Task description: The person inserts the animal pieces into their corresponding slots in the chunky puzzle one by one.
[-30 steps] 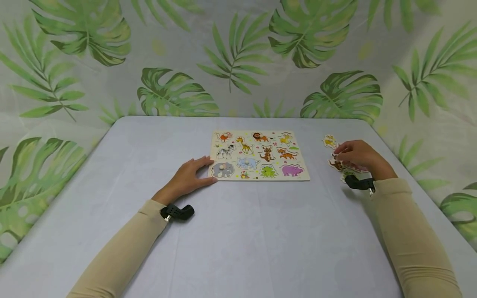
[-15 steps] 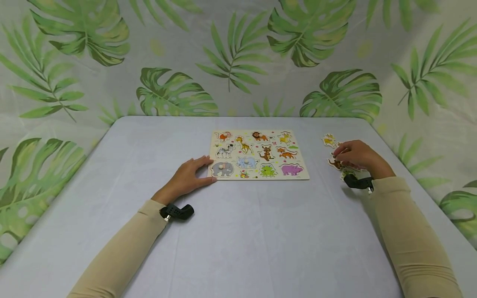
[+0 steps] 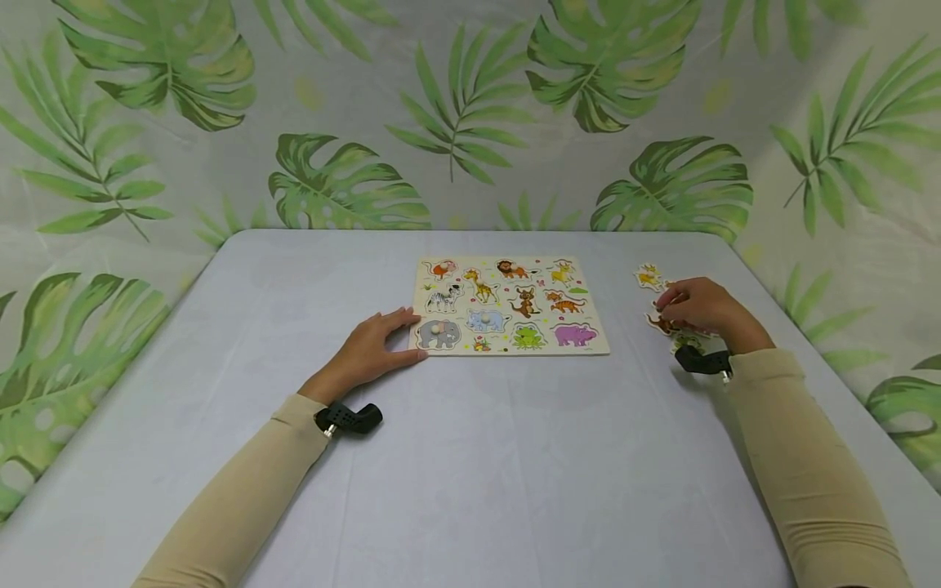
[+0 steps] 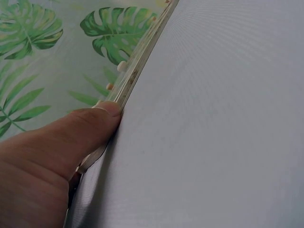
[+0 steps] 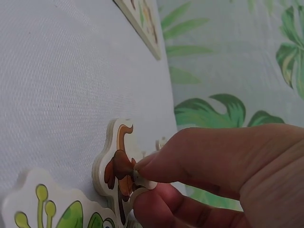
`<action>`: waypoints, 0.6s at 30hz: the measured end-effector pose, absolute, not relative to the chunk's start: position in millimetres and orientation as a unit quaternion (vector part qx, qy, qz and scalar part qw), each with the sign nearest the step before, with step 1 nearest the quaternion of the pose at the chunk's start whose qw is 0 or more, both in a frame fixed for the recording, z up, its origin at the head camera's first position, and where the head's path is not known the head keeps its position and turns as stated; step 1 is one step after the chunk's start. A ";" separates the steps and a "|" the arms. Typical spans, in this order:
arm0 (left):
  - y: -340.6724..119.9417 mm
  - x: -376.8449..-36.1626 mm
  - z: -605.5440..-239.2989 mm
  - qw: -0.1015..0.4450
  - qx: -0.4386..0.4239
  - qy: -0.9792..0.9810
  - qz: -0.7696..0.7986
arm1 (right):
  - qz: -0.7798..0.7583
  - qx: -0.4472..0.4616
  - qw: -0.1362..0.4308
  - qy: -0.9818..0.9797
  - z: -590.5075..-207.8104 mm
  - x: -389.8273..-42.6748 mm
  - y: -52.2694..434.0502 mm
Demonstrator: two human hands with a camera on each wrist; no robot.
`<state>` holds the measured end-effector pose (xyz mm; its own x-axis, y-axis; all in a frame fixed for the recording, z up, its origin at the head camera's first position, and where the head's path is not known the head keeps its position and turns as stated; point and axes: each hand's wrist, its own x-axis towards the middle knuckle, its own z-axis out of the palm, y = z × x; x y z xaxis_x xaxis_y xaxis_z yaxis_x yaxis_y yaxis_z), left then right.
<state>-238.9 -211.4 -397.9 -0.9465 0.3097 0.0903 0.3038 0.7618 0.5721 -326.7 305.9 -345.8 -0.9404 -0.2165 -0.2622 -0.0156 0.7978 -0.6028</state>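
Observation:
A wooden animal puzzle board (image 3: 588, 343) lies flat at the table's middle, with an elephant, zebra, giraffe, lion, frog and other pieces seated in it. My left hand (image 3: 403, 336) rests flat beside its near-left corner, and the thumb (image 4: 80, 133) presses against the board's edge (image 4: 135, 76). My right hand (image 3: 667, 305) is over a cluster of loose pieces to the right of the board. Its fingertips (image 5: 152, 166) pinch the small knob of a brown animal piece (image 5: 115, 166) that lies on the table. A green frog piece (image 5: 52, 209) lies just beside it.
A yellow loose piece (image 3: 650, 278) lies beyond my right hand. The grey-white table (image 3: 478, 457) is bare in front, and its right edge runs close to the loose pieces. A leaf-print curtain (image 3: 470, 114) surrounds the table.
Almost nothing differs: my right hand has crept slightly left over the loose pieces. My left hand has stayed at the board's corner.

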 end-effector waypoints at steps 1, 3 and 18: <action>-211.5 -238.9 -397.9 0.005 0.164 0.939 0.304 | -0.309 -0.063 0.160 0.935 -346.0 -326.7 305.7; -211.7 -238.8 -397.9 0.005 0.163 0.939 0.303 | -0.302 -0.064 0.158 0.938 -346.6 -327.0 305.6; -211.8 -239.4 -397.6 0.008 0.165 0.939 0.302 | -0.247 -0.075 0.117 0.959 -348.8 -327.8 303.2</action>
